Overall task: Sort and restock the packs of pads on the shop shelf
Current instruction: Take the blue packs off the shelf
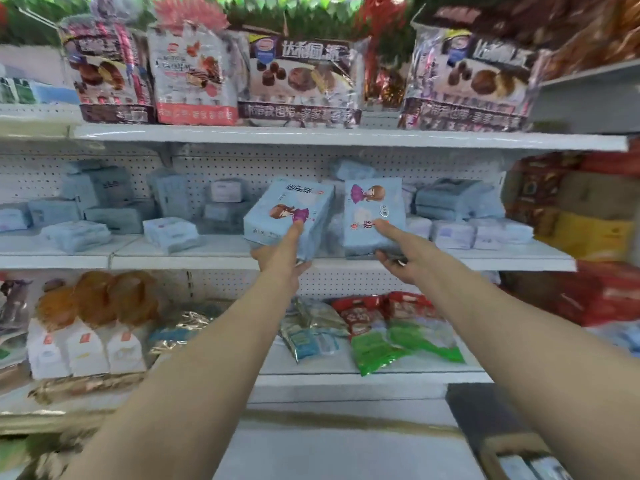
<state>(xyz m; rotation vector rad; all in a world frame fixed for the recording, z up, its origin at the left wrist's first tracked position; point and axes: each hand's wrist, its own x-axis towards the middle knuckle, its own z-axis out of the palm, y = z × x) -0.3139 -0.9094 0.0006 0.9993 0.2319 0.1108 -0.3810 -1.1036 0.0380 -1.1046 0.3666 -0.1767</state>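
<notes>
Both hands are up at the middle shelf, each holding one pack of pads. My left hand grips the left pack from below, thumb pressed on its front face and fingers curled under it. It is a soft, pale blue, glossy plastic block, tilted so its long axis leans up and to the right; the cartoon girl printed on it lies sideways. My right hand pinches the right pack the same way, one digit on the front and the rest curled beneath. This one stands upright, long axis vertical, its girl head-up near the top, its lower edge at the shelf's front lip. The two packs are just beside each other. Behind them is white pegboard, with loose blue packs lying flat to the left and a stack to the right. Shiny cake bags stand on the shelf above.
</notes>
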